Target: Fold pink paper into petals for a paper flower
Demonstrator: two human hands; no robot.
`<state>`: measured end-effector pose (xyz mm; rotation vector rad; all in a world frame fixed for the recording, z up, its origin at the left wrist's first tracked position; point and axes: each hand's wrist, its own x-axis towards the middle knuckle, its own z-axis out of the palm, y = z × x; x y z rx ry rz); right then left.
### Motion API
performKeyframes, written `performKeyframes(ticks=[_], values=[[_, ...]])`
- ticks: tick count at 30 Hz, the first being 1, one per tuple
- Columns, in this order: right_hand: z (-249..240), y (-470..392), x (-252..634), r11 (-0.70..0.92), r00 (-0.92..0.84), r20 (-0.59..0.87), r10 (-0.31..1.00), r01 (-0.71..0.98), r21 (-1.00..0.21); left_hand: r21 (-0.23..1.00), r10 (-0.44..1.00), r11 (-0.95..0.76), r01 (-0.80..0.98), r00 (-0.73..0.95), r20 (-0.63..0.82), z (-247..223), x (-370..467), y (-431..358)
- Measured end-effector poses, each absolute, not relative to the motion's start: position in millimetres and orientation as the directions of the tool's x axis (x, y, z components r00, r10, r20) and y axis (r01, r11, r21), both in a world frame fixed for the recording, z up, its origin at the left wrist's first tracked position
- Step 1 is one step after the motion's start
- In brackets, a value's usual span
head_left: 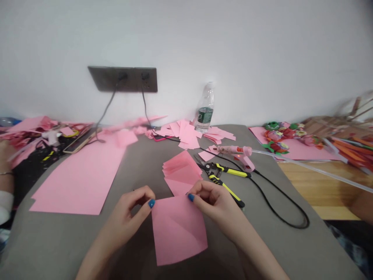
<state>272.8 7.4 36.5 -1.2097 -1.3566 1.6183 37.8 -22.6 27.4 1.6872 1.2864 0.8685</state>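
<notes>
A square pink sheet (179, 231) hangs between my two hands, over the near part of the grey table. My left hand (135, 212) pinches its upper left corner between thumb and index finger. The top edge, toward the right corner, is pinched by my right hand (211, 200). Just beyond the sheet lies a fanned stack of pink paper squares (182, 169). Right of that stack rest pliers (225, 175) with yellow and black handles, their jaws apart.
Behind the pliers lies a pink glue gun (240, 155) with a black cord. A water bottle (205, 111) stands near the wall. Large pink sheets (84, 179) and a phone (80, 142) are at left, paper flowers (287, 136) at right. Other people's arms show at both sides.
</notes>
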Motion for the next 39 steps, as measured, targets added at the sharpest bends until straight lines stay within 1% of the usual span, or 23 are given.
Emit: performKeyframes(ticks=[5,8,11,16,19,21,26,29,31,34,36,39], values=[[34,6,272,-0.198,-0.344,-0.226,0.911,0.115,-0.973,0.923,0.945,-0.006,0.385,0.305,-0.121,35,47,-19],[34,6,271,-0.190,-0.357,-0.229,0.906,0.143,-0.971,0.914,0.926,0.021,0.404,0.336,-0.170,36,57,-19],[33,5,272,-0.158,-0.366,-0.210,0.907,0.166,-0.973,0.906,0.930,-0.024,0.423,0.341,-0.134,36,64,-18],[32,4,270,-0.011,-0.367,-0.106,0.924,0.251,-0.968,0.892,0.926,-0.053,0.449,0.356,-0.124,35,66,-17],[31,3,263,0.065,-0.392,-0.047,0.919,0.266,-0.962,0.875,0.922,-0.071,0.479,0.366,-0.126,34,69,-18],[31,2,257,0.099,-0.377,-0.016,0.926,0.283,-0.954,0.862,0.922,-0.082,0.500,0.366,-0.124,33,70,-19],[28,4,258,0.048,-0.323,-0.071,0.944,0.348,-0.936,0.863,0.925,-0.101,0.495,0.367,-0.102,33,66,-20],[22,11,276,0.060,-0.255,-0.045,0.966,0.392,-0.918,0.860,0.940,-0.100,0.500,0.332,-0.083,36,55,-20],[19,17,292,0.047,-0.163,-0.024,0.986,0.423,-0.905,0.853,0.960,-0.087,0.515,0.272,-0.066,38,47,-19],[21,22,307,-0.009,-0.101,-0.054,0.993,0.397,-0.918,0.839,0.972,-0.069,0.539,0.225,-0.064,38,40,-20],[24,20,305,-0.013,-0.133,-0.060,0.989,0.330,-0.944,0.840,0.968,-0.072,0.538,0.240,-0.071,39,43,-20],[29,13,289,0.019,-0.239,-0.040,0.970,0.239,-0.971,0.859,0.963,-0.078,0.506,0.260,-0.066,39,51,-20]])
